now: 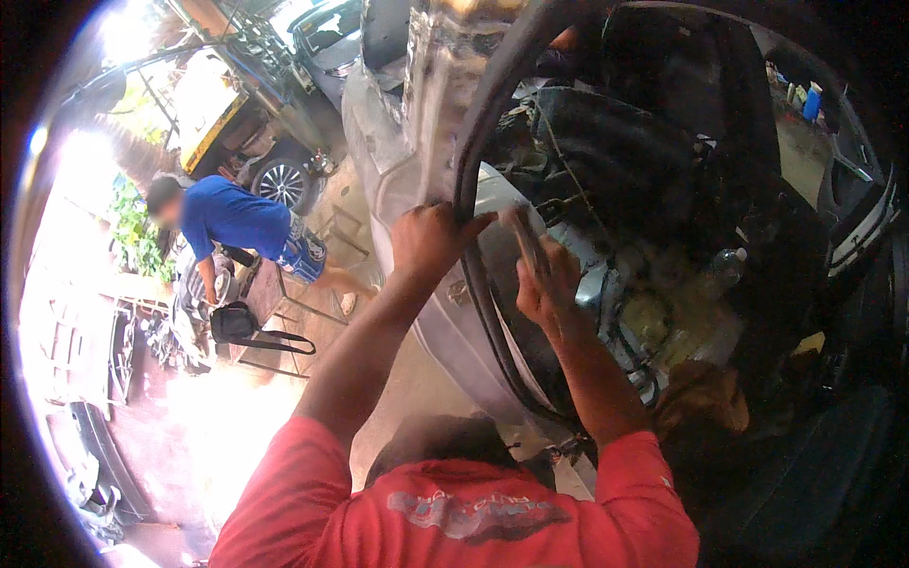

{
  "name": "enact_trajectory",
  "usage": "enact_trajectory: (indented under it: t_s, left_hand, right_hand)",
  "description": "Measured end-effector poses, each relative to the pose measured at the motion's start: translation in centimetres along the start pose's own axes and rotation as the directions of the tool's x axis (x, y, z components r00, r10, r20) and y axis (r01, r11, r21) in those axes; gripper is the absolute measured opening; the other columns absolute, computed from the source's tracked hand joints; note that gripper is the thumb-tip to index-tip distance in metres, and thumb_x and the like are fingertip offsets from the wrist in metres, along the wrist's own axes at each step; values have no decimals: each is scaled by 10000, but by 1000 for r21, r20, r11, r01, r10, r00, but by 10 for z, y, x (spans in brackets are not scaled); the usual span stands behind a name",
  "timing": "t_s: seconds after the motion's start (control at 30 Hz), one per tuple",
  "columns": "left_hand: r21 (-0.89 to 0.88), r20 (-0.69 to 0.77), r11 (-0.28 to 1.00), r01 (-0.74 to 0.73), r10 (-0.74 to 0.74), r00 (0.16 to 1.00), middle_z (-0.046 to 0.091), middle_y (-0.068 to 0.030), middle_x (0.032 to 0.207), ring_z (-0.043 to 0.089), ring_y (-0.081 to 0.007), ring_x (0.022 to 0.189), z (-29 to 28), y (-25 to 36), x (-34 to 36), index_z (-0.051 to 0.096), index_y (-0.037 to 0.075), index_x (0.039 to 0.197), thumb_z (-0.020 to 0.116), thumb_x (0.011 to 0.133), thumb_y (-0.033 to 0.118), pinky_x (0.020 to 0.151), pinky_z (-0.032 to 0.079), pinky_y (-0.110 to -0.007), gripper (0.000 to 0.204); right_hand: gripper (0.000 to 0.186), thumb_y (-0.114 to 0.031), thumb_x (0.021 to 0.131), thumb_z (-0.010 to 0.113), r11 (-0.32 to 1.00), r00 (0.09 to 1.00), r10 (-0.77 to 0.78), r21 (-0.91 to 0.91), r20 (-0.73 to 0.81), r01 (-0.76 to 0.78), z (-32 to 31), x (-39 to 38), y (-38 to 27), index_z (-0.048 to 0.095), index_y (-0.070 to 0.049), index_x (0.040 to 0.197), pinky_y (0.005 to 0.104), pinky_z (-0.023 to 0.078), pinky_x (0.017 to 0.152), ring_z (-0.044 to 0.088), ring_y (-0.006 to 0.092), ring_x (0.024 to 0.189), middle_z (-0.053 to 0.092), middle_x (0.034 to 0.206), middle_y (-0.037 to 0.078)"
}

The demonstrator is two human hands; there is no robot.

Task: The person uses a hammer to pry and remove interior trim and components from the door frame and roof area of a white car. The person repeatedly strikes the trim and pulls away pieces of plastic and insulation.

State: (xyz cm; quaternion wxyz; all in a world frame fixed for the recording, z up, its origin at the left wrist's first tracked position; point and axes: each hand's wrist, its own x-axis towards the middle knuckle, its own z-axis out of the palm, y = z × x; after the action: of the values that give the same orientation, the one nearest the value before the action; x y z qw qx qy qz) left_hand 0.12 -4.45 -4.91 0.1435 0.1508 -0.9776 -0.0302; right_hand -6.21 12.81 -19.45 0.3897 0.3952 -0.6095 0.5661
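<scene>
The bare silver metal car body (pixel 417 142) fills the middle, its black rubber door seal (pixel 473 142) curving along the opening. My left hand (pixel 431 241) clamps shut around the seal. Just right, my right hand (pixel 542 284) grips a slim grey tool (pixel 525 237) beside it.

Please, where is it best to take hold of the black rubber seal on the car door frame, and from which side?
Probably grip the rubber seal on its loose curved stretch just above the left hand, coming from the outer side. There it stands off the metal door frame, so fingers can wrap around it.
</scene>
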Motion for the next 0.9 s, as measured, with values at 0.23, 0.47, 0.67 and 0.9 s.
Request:
enact_trajectory:
  t_s: [0.23, 0.47, 0.67, 0.9]
  left_hand:
    - [-89, -95, 996, -9, 1, 995, 780, -179, 814, 787, -390, 797, 18, 8, -10, 816, 67, 921, 691, 962, 707, 744, 609, -512, 653]
    - [-348, 307, 937, 33, 80, 948, 765, -288, 973, 747, -494, 1026, 71, -36, -77, 784, 17, 1043, 582, 1088, 602, 873, 563, -574, 621]
    - [-241, 208, 966, -91, 143, 968, 748, -308, 1002, 718, -523, 1009, 92, -39, -82, 757, 10, 1067, 547, 1129, 503, 862, 540, -605, 540]
    - [-140, 272, 988, 71, -30, 962, 760, -286, 980, 736, -506, 987, 78, -15, -78, 766, 25, 1112, 574, 1106, 519, 866, 568, -581, 530]
  right_hand:
    - [128, -118, 988, 695, 993, 991, 117, -9, 67, -117, 5, 11, -3, 690, -71, 1107, 513, 549, 701, 679, 393, 802, 666, 952, 162]
    - [300, -203, 945, 823, 967, 996, 81, 240, 48, -91, -17, -14, -20, 595, -99, 1110, 462, 563, 724, 692, 365, 778, 668, 876, 122]
    - [194, -28, 1008, 665, 938, 992, 53, 337, 114, -88, -14, -43, -10, 574, -74, 1172, 477, 515, 619, 650, 373, 695, 625, 858, 134]
    - [157, -181, 1017, 732, 979, 956, 170, 70, 237, -191, 3, -44, 14, 610, -85, 1033, 476, 541, 655, 668, 363, 685, 645, 805, 125]
